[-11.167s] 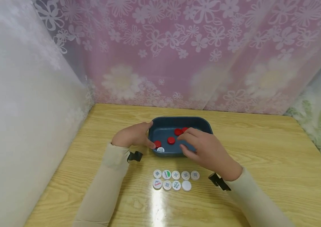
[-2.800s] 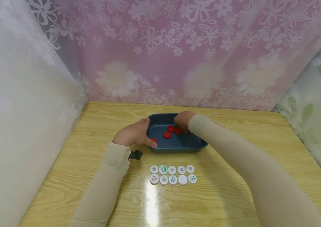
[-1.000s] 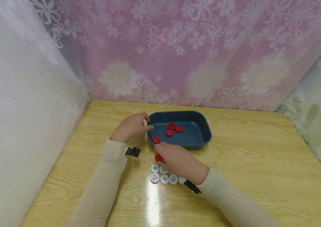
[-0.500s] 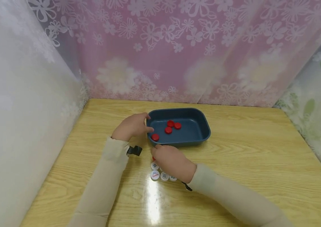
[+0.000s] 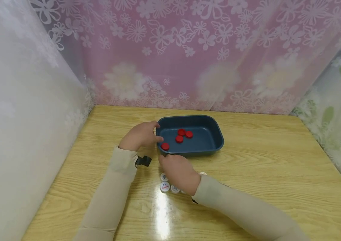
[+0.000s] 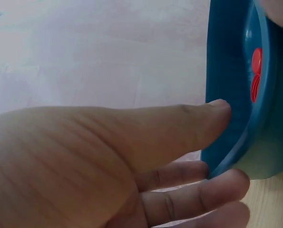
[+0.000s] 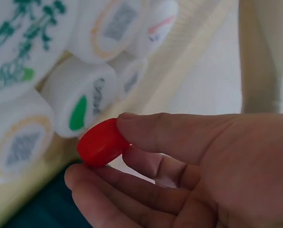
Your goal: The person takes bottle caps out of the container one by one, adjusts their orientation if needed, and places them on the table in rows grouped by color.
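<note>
My right hand [image 5: 179, 172] is low over the table just in front of the dark blue tray [image 5: 202, 142]. In the right wrist view it pinches a red bottle cap [image 7: 101, 142] between thumb and fingertips, beside the white caps [image 7: 79, 97]; in the head view the hand hides this cap. At the tray's left end my left hand [image 5: 140, 136] holds the rim, thumb over the inside and fingers along the outside. Several red caps [image 5: 179, 139] lie in the tray, one of them [image 5: 165, 146] in its near left corner.
White bottle caps [image 5: 165, 187] with printed tops stand in rows on the wooden table [image 5: 264, 160], mostly covered by my right hand and sleeve. A pink floral curtain [image 5: 170, 67] hangs behind the table, and a pale sheet [image 5: 28, 117] borders the left side.
Earlier, a white cap left the tray and joined the row. Since then my right hand has brought a red cap out of the tray and lowered it between the tray and the white caps.
</note>
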A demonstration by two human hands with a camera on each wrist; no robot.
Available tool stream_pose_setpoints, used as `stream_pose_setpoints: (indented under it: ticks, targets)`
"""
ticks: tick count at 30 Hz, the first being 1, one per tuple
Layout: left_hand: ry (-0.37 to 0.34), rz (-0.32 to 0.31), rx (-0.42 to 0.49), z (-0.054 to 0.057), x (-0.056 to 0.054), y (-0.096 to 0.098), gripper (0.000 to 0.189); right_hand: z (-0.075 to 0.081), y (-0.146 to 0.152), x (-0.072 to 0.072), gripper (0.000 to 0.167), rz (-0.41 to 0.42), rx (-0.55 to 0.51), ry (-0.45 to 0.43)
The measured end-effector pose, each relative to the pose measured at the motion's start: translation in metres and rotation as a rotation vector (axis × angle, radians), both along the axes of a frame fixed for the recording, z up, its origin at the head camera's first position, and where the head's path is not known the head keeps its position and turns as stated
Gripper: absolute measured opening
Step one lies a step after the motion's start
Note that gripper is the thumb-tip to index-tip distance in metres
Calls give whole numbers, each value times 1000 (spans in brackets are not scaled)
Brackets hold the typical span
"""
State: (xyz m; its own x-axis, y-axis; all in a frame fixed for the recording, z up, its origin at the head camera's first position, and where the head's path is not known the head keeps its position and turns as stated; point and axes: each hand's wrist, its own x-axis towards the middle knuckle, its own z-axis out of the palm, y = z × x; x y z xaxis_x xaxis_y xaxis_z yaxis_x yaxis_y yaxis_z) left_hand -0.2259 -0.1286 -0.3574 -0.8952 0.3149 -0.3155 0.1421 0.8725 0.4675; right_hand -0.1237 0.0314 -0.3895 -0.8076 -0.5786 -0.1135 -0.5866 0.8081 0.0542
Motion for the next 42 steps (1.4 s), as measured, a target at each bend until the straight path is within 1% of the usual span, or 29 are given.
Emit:
stream_pose_setpoints:
  ticks: [4,7,9,11,14,17,20,22,23,25,27,28,30,32,34,36,39,42]
  targets:
    - [12,-2,10,-1,0,2,64,-6,2,-3,6,23,6,20]
    - [19,0,18,-1,-1,4,64,-6,5,-7,4,31,29,1]
    - [17,2,17,-1,-1,5,64,-3,8,-9,1,22,15,-63]
    - [16,6,14,0,-1,5,63,1,10,-11,5,15,1,-122]
    - [27,7,8,2,-2,6,60,5,14,-15,7,22,-25,-171]
    - [55,4,3,4,-3,6,55,9,19,-18,7,68,-52,-142]
    - [72,-2,-5,7,-4,7,54,15,30,-18,15,91,-155,-108]
    - [65,0,-5,7,-4,8,55,24,42,-19,22,98,-227,-84]
    - [60,1,-5,7,-4,8,56,29,49,-19,22,94,-260,-67]
    - [49,2,3,6,-4,9,59,44,65,-22,18,75,-316,-24]
    - [41,1,9,4,-5,10,64,62,81,-27,12,37,-363,29]
    - [37,5,13,4,-5,10,66,70,89,-30,13,12,-390,53]
    - [29,13,11,2,-5,10,70,85,103,-34,25,-51,-463,78]
    - [19,18,2,1,-4,10,71,94,115,-37,34,-106,-538,92]
    - [7,17,4,0,-4,9,71,96,124,-38,40,-143,-610,106]
    - [0,7,4,0,-4,8,70,94,128,-38,41,-148,-666,129]
    - [-4,0,8,-1,-3,5,70,86,129,-40,40,-113,-717,157]
    - [-2,-7,1,-2,-2,2,70,77,127,-42,40,-84,-720,162]
